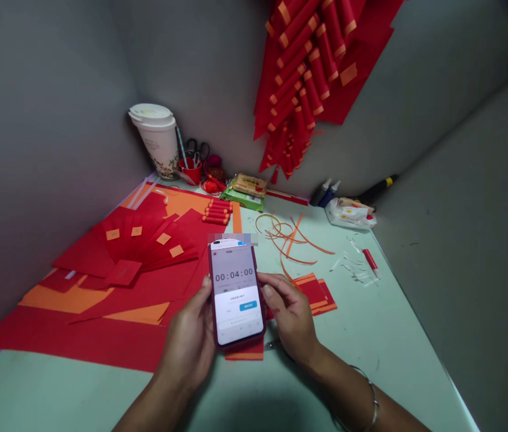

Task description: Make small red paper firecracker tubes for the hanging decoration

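Phone (237, 300), head view: held above the worktop (371, 360), mid-frame, face up, 00:04:00 displayed. Its left edge is gripped by the left hand (191, 336), its right edge by the right hand (293, 321). Red paper (101, 342) is spread to the left; thin orange strips (294, 237) are strewn beyond the phone; red-and-orange paper pieces (311, 293) are partly covered by the right hand. Red rolls (317, 73) are hung on the wall (218, 60) behind

Paper sheets (101, 351) lie left of the phone (237, 297).
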Action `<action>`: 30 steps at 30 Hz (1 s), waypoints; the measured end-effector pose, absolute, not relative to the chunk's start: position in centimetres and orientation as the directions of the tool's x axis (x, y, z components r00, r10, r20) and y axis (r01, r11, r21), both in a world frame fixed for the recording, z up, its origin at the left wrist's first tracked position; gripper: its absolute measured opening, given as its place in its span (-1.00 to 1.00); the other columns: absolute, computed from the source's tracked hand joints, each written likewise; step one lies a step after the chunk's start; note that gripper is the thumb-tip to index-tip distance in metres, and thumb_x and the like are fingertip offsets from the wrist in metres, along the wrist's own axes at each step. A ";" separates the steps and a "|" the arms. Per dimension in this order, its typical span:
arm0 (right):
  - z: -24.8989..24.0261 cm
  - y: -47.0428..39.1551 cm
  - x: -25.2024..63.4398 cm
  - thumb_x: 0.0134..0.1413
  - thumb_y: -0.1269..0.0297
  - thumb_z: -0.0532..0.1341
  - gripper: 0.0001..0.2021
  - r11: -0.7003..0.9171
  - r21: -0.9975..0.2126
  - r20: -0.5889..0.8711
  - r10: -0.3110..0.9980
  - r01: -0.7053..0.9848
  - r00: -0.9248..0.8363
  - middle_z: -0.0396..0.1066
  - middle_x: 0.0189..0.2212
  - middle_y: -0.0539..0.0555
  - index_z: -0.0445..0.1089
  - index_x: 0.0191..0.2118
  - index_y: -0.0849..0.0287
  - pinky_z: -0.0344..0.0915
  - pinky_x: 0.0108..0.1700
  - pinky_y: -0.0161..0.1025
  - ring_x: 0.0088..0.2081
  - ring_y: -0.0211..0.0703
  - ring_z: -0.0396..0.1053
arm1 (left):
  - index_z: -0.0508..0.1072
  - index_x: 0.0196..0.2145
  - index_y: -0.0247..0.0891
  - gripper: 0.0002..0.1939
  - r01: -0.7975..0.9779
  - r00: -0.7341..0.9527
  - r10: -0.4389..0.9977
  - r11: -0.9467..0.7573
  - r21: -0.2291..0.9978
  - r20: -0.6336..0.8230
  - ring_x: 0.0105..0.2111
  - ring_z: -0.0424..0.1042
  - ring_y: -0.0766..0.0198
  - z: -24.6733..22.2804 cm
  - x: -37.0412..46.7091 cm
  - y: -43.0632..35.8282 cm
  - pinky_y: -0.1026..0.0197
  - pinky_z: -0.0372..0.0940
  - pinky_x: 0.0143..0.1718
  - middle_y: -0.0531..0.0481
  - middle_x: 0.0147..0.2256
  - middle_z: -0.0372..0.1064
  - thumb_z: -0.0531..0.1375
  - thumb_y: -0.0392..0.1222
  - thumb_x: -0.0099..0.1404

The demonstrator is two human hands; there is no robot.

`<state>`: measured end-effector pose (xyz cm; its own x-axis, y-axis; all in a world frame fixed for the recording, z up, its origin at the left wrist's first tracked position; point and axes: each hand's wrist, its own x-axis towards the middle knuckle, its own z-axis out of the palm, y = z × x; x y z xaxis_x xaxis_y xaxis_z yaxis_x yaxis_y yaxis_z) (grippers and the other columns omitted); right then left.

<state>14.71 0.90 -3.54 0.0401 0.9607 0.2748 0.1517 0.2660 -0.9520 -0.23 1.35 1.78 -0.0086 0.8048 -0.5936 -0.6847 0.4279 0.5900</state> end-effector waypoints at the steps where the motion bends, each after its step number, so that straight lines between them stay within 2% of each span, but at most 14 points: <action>1: -3.5 0.9 14.7 0.26 0.22 0.18 -0.75 0.262 -0.953 0.270 0.962 0.151 0.038 0.51 -0.13 0.14 0.52 -0.02 0.05 0.44 -0.04 -0.06 -0.07 -0.05 0.47 | 0.43 0.13 -0.34 -0.61 -0.678 -0.004 0.809 0.429 0.596 -0.587 -0.01 0.52 -0.08 1.8 -0.2 1.3 -0.10 0.46 -0.03 -0.26 -0.04 0.55 0.05 -0.22 0.42; 21: -3.6 0.6 14.4 0.24 0.22 0.20 -0.75 0.228 -0.964 0.238 0.970 0.133 0.059 0.50 -0.10 0.16 0.53 -0.04 0.07 0.44 -0.03 -0.10 -0.05 -0.05 0.47 | 0.43 0.14 -0.34 -0.60 -0.671 -0.015 0.822 0.413 0.615 -0.569 -0.01 0.52 -0.10 1.6 0.0 1.2 -0.12 0.45 -0.02 -0.27 -0.01 0.54 0.07 -0.21 0.41; 30: -3.6 0.8 14.5 0.24 0.16 0.20 -0.74 0.220 -0.972 0.225 0.972 0.078 0.068 0.50 -0.07 0.15 0.55 -0.03 0.05 0.40 0.04 -0.06 -0.02 -0.04 0.45 | 0.43 0.13 -0.37 -0.60 -0.675 0.004 0.823 0.422 0.605 -0.568 0.01 0.50 -0.10 2.0 -0.1 1.3 -0.11 0.44 0.00 -0.27 -0.01 0.53 0.06 -0.21 0.41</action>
